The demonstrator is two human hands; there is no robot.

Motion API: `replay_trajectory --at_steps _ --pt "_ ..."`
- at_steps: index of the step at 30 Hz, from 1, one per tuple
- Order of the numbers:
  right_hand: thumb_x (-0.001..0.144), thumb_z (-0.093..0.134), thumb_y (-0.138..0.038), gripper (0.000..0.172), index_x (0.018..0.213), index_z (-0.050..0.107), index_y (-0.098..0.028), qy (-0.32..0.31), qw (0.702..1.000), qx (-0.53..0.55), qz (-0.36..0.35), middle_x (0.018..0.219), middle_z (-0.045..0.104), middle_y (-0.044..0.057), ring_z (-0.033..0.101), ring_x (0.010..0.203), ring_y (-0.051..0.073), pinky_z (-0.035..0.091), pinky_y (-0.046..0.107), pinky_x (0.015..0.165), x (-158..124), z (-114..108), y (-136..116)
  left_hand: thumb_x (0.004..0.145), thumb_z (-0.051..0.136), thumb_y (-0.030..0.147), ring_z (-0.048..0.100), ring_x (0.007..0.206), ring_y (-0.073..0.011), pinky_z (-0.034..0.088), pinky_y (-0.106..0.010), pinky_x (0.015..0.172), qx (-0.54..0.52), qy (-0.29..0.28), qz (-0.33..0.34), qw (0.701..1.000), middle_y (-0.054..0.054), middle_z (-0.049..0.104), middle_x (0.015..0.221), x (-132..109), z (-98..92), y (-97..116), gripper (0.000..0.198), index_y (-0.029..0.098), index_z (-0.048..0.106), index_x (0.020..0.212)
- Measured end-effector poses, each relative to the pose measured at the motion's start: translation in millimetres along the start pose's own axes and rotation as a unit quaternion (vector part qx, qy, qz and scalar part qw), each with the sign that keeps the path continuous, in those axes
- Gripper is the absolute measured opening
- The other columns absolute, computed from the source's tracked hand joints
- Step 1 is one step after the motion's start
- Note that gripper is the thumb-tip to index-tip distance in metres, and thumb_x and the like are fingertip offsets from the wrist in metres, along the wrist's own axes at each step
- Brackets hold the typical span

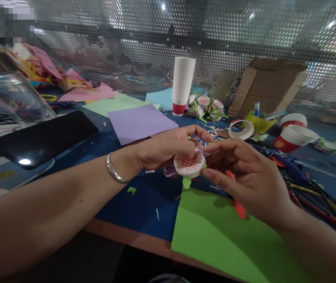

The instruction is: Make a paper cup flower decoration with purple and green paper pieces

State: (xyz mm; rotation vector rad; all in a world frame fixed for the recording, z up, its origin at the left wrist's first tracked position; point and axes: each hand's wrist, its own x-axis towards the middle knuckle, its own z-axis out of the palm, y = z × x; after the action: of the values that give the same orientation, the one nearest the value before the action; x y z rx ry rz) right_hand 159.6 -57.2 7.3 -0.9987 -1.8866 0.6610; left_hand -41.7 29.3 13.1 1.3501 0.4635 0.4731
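Observation:
A small round paper-cup craft (189, 163), like a little turtle, is held over the table between both hands. Its white top carries a red drawn grid, and a green paper flap (187, 182) sticks out at the near edge. My left hand (170, 147), with a silver bangle on the wrist, grips it from the left, thumb on the top. From the right, the thumb and index finger of my right hand (244, 173) pinch its edge, where a bit of purple paper shows. An orange-red tool (240, 208) lies partly hidden under my right hand.
Green paper (215, 236) lies at the front edge, purple paper (141, 122) farther back. Stacked cups (183, 86) stand behind, beside several similar crafts (205, 104). A tape roll (241, 130), cups (291, 137) and tools (300, 173) are right; a phone (41, 137) and glass bottle (15, 94) left.

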Motion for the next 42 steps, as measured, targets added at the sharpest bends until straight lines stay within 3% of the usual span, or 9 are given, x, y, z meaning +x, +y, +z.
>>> replay_trajectory --at_steps 20,27,31,37,42 --pt "0.093 0.072 -0.026 0.021 0.113 0.066 -0.023 0.005 0.998 0.067 0.011 0.090 0.073 0.001 0.071 0.076 0.012 0.060 0.021 0.063 -0.7 -0.7 -1.7 0.074 0.070 0.013 0.061 0.057 -0.0089 0.047 -0.018 0.053 -0.057 -0.017 0.018 0.998 0.000 0.067 0.087 -0.3 3.5 1.3 0.045 0.022 0.056 0.115" --pt "0.087 0.079 -0.029 0.036 0.119 0.063 -0.022 0.017 1.000 0.020 0.002 0.105 0.072 0.005 0.071 0.093 0.018 0.059 0.024 0.067 -1.5 0.3 1.3 0.075 0.062 0.010 0.058 0.049 -0.0087 0.046 -0.017 0.047 -0.066 0.034 0.014 0.997 0.003 0.066 0.075 4.0 4.9 0.1 0.041 0.022 0.052 0.112" --pt "0.083 0.082 -0.031 0.048 0.124 0.060 -0.021 0.033 0.999 -0.027 0.007 0.101 0.068 0.004 0.069 0.085 0.017 0.059 0.024 0.061 -0.4 1.3 4.3 0.075 0.064 0.008 0.063 0.060 -0.0100 0.053 -0.020 0.057 -0.088 0.070 0.020 0.993 0.002 0.067 0.079 7.2 4.5 -3.0 0.040 0.020 0.052 0.111" --pt "0.083 0.081 -0.035 0.051 0.126 0.059 -0.022 0.041 0.998 -0.043 0.017 0.097 0.066 0.003 0.068 0.082 0.017 0.058 0.024 0.059 1.3 1.2 6.1 0.080 0.067 0.013 0.064 0.061 -0.0108 0.053 -0.021 0.057 -0.082 0.047 0.027 0.995 0.000 0.068 0.083 6.5 1.7 -6.9 0.036 0.021 0.053 0.113" --pt "0.085 0.080 -0.034 0.050 0.128 0.058 -0.024 0.030 0.999 -0.032 0.017 0.103 0.067 0.004 0.066 0.092 0.018 0.057 0.024 0.063 0.4 0.9 6.4 0.079 0.069 0.013 0.062 0.056 -0.0100 0.048 -0.017 0.051 -0.080 0.049 0.028 0.995 0.001 0.068 0.078 5.2 4.0 -5.7 0.035 0.020 0.054 0.111"
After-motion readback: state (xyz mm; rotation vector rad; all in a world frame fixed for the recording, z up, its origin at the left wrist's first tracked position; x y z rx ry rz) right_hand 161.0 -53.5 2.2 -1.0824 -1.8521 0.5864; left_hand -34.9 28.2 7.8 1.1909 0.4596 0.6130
